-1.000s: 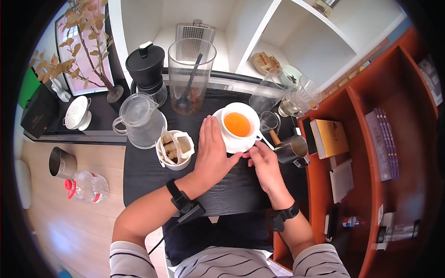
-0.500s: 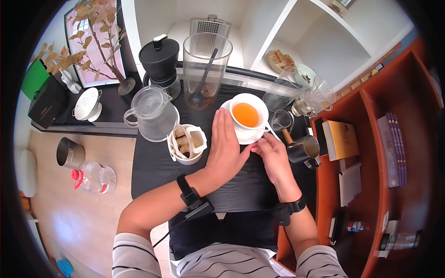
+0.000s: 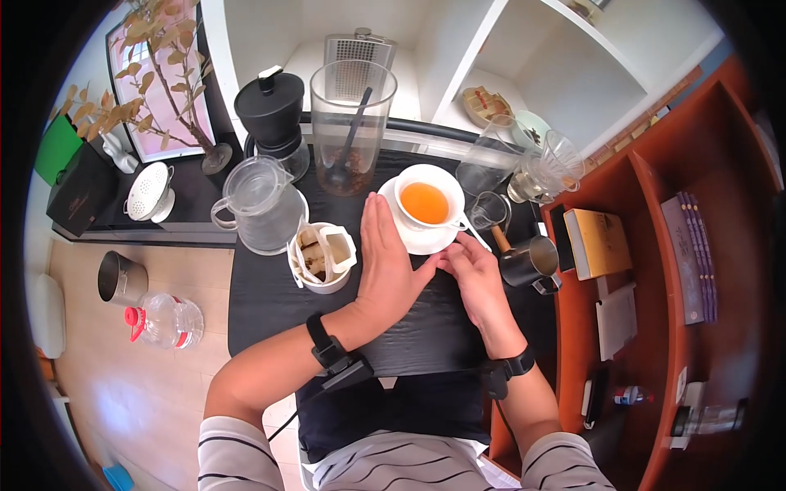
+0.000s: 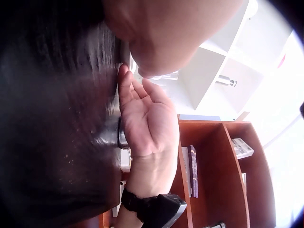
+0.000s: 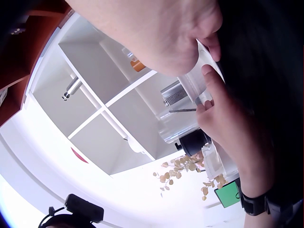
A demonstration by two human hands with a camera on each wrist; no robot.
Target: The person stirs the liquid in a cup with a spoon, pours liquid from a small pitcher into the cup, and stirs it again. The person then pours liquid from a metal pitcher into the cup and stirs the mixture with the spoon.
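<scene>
Two hands flank the saucer (image 3: 422,244), and we judge that we are steadying or shifting it with its cup (image 3: 430,173) between and just beyond them: our left hand (image 3: 386,274) lies straight-fingered along it, while we cannot tell whether our right hand (image 3: 476,280) pinches its rim. Any next move, we think, calls for keeping it level. Only the head view shows our orange drink (image 3: 424,204); the left wrist view reveals our right palm.
</scene>
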